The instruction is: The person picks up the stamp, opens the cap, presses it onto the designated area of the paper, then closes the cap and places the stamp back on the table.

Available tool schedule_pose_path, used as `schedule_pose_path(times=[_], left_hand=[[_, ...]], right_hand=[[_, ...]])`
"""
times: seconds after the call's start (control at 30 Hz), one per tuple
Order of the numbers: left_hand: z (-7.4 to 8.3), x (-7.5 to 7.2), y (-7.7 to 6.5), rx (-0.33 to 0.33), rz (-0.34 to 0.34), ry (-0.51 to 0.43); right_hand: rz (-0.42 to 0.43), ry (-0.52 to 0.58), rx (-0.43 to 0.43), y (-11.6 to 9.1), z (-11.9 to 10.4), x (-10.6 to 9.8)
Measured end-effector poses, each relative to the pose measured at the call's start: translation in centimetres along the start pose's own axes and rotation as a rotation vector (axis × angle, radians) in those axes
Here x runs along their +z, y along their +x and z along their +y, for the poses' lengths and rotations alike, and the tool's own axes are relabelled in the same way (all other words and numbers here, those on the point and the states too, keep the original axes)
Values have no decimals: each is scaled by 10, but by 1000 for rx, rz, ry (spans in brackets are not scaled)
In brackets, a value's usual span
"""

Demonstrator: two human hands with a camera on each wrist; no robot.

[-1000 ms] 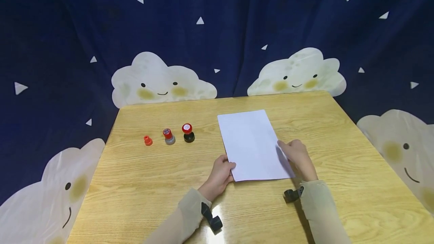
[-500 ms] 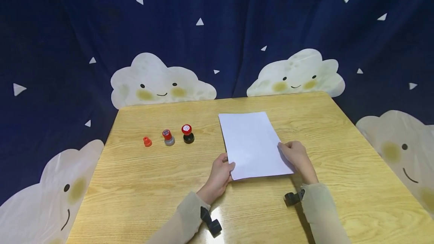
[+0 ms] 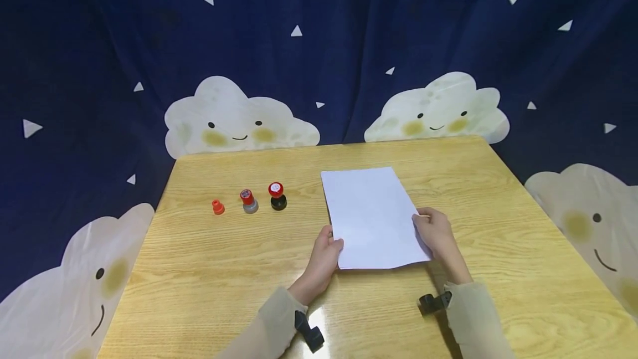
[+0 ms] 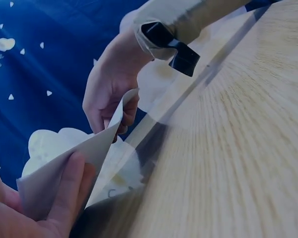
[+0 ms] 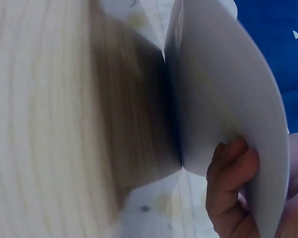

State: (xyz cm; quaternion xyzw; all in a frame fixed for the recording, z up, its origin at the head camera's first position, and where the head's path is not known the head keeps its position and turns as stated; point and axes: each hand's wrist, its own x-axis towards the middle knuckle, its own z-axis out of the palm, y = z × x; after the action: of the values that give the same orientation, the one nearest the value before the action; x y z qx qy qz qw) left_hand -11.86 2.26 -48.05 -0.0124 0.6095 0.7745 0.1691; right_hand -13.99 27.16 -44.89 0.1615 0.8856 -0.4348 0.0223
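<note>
Both hands grip a blank white sheet of paper (image 3: pixel 375 218), or a thin stack of them, by its two long sides. My left hand (image 3: pixel 320 263) has its thumb on top at the near left corner and its fingers underneath. On the opposite side, my right hand (image 3: pixel 436 234) pinches the edge. From the right wrist, curled fingers (image 5: pixel 238 166) show against the paper's underside, and the paper (image 5: pixel 228 74) bows upward at that side. In the left wrist view the paper (image 4: pixel 72 171) stands clear of the wood at its near edge, which curves toward the right hand.
Left of the paper, three stamp-like items stand on the wooden table (image 3: pixel 239 270): a small red piece (image 3: pixel 217 207), a red-and-grey stamp (image 3: pixel 248 201) and a red-topped stamp with black base (image 3: pixel 277 196). Behind hangs a dark blue curtain (image 3: pixel 339 43) with clouds and triangles.
The paper has shifted slightly toward me, and its near edge now bows. My right hand has moved a little to the right. The stamps stay put.
</note>
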Motion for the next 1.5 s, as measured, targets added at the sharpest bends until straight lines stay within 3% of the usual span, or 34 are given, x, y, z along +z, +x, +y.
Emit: schedule_pose_path(times=[0.37, 0.5, 0.63, 0.9, 1.13, 1.33, 1.5], left_hand=[[-8, -5, -2, -34, -57, -36], [-14, -9, -2, -32, -75, -5], [-20, -14, -4, -31, -85, 15], [-19, -23, -8, -72, -127, -62], [-17, -30, -13, 22, -83, 61], [-6, -34, -29, 136, -96, 174], [6, -42, -44, 187, -94, 230]], right_hand=[[-50, -22, 5, -6, 5, 20], [-83, -40, 9, -9, 7, 25], [-123, -57, -33, -11, 11, 30], [-131, -14, -105, -13, 13, 35], [-132, 87, -132, -20, 6, 38], [-135, 176, -179, -37, -8, 36], [-108, 232, -230, -55, -16, 37]])
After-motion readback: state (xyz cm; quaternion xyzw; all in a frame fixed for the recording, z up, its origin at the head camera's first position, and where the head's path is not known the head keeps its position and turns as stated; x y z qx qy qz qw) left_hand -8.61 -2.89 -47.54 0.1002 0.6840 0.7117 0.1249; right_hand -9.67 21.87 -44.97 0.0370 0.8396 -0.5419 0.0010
